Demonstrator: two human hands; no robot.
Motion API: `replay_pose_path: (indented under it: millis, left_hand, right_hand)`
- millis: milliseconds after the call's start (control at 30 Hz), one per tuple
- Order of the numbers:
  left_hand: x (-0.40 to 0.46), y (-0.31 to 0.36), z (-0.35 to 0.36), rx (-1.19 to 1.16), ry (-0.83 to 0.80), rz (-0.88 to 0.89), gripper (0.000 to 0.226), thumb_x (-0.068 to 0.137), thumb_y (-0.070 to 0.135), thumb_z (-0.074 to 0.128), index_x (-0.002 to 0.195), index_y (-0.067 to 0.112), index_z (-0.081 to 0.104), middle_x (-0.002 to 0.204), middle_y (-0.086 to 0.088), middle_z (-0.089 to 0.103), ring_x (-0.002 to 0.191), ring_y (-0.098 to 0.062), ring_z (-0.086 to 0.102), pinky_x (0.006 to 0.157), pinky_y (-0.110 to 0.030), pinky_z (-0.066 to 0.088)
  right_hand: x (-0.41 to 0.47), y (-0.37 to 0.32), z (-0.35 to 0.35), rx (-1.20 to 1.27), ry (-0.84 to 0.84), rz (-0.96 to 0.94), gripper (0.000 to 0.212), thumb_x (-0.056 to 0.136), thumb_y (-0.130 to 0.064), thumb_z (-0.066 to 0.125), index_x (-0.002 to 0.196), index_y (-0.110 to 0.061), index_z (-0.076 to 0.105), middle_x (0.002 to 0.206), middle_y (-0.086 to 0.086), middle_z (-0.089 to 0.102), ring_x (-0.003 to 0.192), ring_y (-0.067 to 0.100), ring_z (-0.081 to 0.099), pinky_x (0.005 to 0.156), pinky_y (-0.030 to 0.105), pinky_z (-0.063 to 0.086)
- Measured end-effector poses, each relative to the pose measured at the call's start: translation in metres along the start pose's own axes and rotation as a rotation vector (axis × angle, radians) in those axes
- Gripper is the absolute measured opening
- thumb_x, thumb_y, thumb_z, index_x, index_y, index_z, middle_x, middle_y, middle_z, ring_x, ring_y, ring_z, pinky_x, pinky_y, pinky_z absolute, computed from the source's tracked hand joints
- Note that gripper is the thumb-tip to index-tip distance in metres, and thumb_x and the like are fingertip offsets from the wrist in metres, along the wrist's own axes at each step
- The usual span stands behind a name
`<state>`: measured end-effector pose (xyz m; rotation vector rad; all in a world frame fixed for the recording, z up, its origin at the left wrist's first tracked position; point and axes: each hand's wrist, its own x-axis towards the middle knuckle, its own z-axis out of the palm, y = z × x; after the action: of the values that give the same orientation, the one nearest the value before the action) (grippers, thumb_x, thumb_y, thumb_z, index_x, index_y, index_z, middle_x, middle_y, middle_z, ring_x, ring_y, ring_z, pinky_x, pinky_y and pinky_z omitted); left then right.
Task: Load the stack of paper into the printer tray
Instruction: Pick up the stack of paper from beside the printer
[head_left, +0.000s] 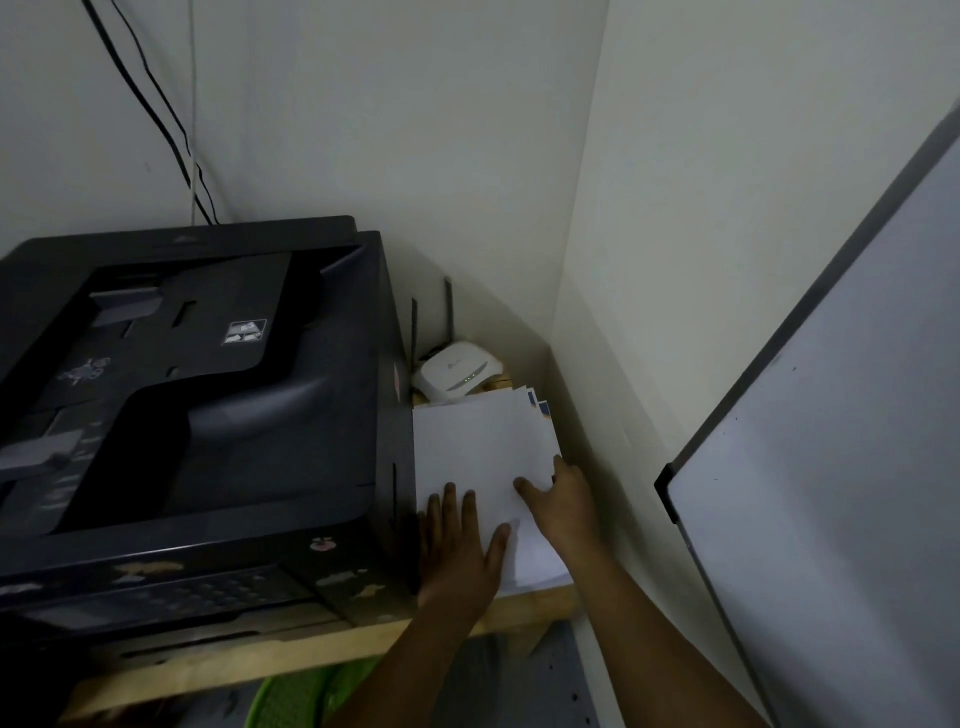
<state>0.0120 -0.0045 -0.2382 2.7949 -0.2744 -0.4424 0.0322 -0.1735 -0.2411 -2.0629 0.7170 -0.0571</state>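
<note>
A stack of white paper lies on the wooden shelf, squeezed between the black printer and the wall. My left hand rests flat on the stack's near left part, fingers spread, thumb on the sheets. My right hand holds the stack's right edge, thumb on top and fingers curled under the sheets. The printer fills the left half of the view, lid closed, with its control panel at the front. Its paper tray is not clearly visible.
A white router with two antennas stands behind the paper in the corner. A whiteboard leans at the right. Black cables run down the wall. Under the wooden shelf sits a green basket.
</note>
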Motion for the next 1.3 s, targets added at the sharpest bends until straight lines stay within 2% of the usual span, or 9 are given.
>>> replay_pose_path:
  millis: [100,233,433,600,700,800,867,1000,1300]
  left_hand:
    - [0.001,-0.001,0.003,-0.007,0.019,-0.001,0.108,0.071,0.083,-0.018,0.163,0.026,-0.013,0.171,0.002,-0.021,0.157,-0.025,-0.02,0.128,-0.05,-0.006]
    - [0.003,-0.001,0.007,-0.028,0.011,-0.025,0.107,0.07,0.082,-0.02,0.162,0.027,-0.017,0.17,0.004,-0.025,0.156,-0.023,-0.022,0.128,-0.051,-0.003]
    - [0.008,-0.005,0.018,-0.036,0.019,-0.051,0.104,0.072,0.083,-0.025,0.161,0.03,-0.02,0.168,0.005,-0.03,0.155,-0.024,-0.025,0.128,-0.054,-0.002]
    - [0.009,-0.004,0.019,-0.055,0.015,-0.06,0.095,0.083,0.083,-0.009,0.16,0.03,-0.021,0.166,0.006,-0.034,0.153,-0.025,-0.03,0.127,-0.052,-0.008]
    - [0.01,-0.005,0.02,-0.056,0.023,-0.05,0.092,0.086,0.082,-0.006,0.16,0.029,-0.023,0.165,0.007,-0.036,0.153,-0.024,-0.03,0.128,-0.054,-0.004]
    - [0.011,-0.005,0.022,-0.05,0.029,-0.049,0.091,0.087,0.081,-0.006,0.157,0.029,-0.029,0.164,0.006,-0.037,0.153,-0.023,-0.03,0.128,-0.053,-0.005]
    - [0.012,-0.005,0.022,-0.049,0.035,-0.051,0.089,0.088,0.081,-0.004,0.156,0.03,-0.03,0.164,0.006,-0.038,0.154,-0.023,-0.03,0.128,-0.053,-0.005]
    - [0.013,-0.003,0.023,-0.038,0.041,-0.051,0.087,0.092,0.079,0.0,0.158,0.029,-0.027,0.165,0.005,-0.037,0.153,-0.022,-0.031,0.127,-0.05,-0.01]
    - [0.01,0.002,0.01,-0.148,0.037,-0.067,0.102,0.074,0.088,-0.016,0.16,0.032,-0.021,0.169,0.006,-0.026,0.157,-0.025,-0.02,0.127,-0.051,-0.006]
  right_hand:
    - [0.002,0.0,0.003,-0.072,-0.004,-0.003,0.055,0.092,-0.053,0.077,0.13,-0.014,0.066,0.125,0.008,0.069,0.113,0.029,0.07,0.095,0.048,0.065]
    - [0.002,0.003,0.003,-0.056,0.038,-0.006,0.057,0.092,-0.049,0.079,0.133,-0.011,0.068,0.126,0.009,0.07,0.113,0.031,0.071,0.094,0.048,0.065]
    - [-0.005,-0.004,-0.005,0.039,0.13,-0.026,0.049,0.092,-0.041,0.081,0.134,-0.02,0.067,0.132,0.008,0.06,0.117,0.029,0.062,0.096,0.048,0.062]
    - [-0.006,-0.017,-0.014,0.259,-0.027,0.013,0.041,0.099,-0.03,0.076,0.134,-0.021,0.055,0.131,0.004,0.066,0.108,0.025,0.068,0.083,0.03,0.06]
    - [-0.004,-0.024,-0.014,0.318,-0.062,0.08,0.053,0.101,-0.026,0.074,0.147,-0.016,0.049,0.131,0.001,0.06,0.121,0.031,0.066,0.096,0.04,0.06]
    - [0.001,-0.023,-0.01,0.265,-0.129,0.092,0.039,0.108,-0.03,0.063,0.142,-0.013,0.057,0.134,0.002,0.065,0.126,0.033,0.066,0.106,0.048,0.059]
    - [0.0,-0.021,-0.008,0.192,-0.152,0.06,0.033,0.11,-0.032,0.057,0.137,-0.013,0.061,0.133,0.008,0.069,0.123,0.033,0.068,0.104,0.049,0.061]
    - [-0.005,-0.019,-0.007,0.103,-0.119,-0.003,0.036,0.113,-0.034,0.052,0.142,-0.014,0.056,0.137,0.008,0.067,0.125,0.031,0.067,0.105,0.046,0.06]
    - [-0.011,-0.026,-0.01,0.188,-0.043,0.011,0.02,0.111,-0.031,0.054,0.129,-0.025,0.061,0.122,0.0,0.068,0.109,0.025,0.068,0.097,0.052,0.063]
